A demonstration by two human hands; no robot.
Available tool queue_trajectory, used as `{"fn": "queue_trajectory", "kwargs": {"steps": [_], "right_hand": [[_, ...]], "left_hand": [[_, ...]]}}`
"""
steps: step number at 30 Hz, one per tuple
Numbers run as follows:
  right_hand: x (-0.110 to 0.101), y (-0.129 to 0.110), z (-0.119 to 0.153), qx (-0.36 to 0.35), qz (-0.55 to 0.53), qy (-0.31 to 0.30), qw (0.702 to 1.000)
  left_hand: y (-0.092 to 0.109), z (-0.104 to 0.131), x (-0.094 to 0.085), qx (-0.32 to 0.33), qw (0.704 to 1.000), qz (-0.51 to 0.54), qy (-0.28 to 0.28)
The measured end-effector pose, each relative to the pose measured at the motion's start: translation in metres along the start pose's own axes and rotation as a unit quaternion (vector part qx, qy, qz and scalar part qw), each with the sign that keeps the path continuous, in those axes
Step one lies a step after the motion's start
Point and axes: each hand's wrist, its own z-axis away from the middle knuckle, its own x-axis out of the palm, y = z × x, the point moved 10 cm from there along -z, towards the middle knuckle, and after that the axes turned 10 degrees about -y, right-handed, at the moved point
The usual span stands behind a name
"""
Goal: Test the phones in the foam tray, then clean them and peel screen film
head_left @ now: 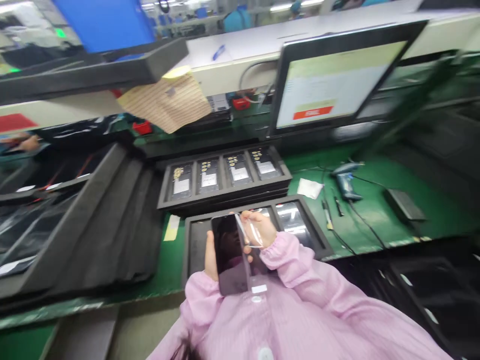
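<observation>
Holding phone (230,255) upright, long axis vertical, left hand (210,257), right hand (258,227)

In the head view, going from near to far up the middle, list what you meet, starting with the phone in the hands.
Phone held in the left hand, with the right hand at its top → near tray → stacked tray of devices → monitor.

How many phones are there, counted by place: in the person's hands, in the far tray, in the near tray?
In hand: 1, a black phone held by the left hand, with the right hand on its clear film.
Far tray: 4.
Near tray: 1 clearly visible.
Total: 6.
</observation>
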Motion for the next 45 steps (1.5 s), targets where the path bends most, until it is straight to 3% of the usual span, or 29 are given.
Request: {"fn": "queue_trajectory", "kwargs": {"steps": [3,6,14,20,31,35,39,42,45], "right_hand": [[-0.016,-0.010,-0.004,-0.055,-0.048,0.045,0.996],[-0.026,-0.013,-0.002,-0.061,-0.083,0.056,0.993],[-0.032,-0.016,0.016,-0.062,-0.123,0.048,0.989],[-0.030,-0.025,0.030,-0.092,-0.120,0.068,0.986],[-0.034,-0.019,0.024,-0.086,-0.116,0.088,0.986],[-0.031,-0.016,0.021,-0.069,-0.110,0.088,0.988],[-0.028,-0.017,0.019,-0.073,-0.084,0.098,0.989],[-0.035,-0.028,0.025,-0.129,-0.001,0.158,0.979],[-0.037,-0.023,0.032,-0.124,0.097,0.180,0.971]], "left_hand": [[0.008,-0.001,-0.011,0.000,0.995,-0.079,0.062],[0.011,-0.006,-0.012,-0.015,0.988,-0.129,0.085],[-0.006,-0.014,0.005,-0.078,0.992,-0.083,0.058],[-0.013,-0.023,0.011,-0.081,0.993,-0.080,0.020],[-0.011,-0.019,0.007,-0.083,0.993,-0.083,0.010],[-0.007,-0.017,0.006,-0.059,0.991,-0.103,0.054],[0.000,-0.015,0.002,-0.024,0.989,-0.110,0.094],[0.003,-0.016,-0.001,-0.013,0.994,-0.083,0.066],[0.005,-0.018,-0.010,0.001,0.998,-0.048,0.033]]}}
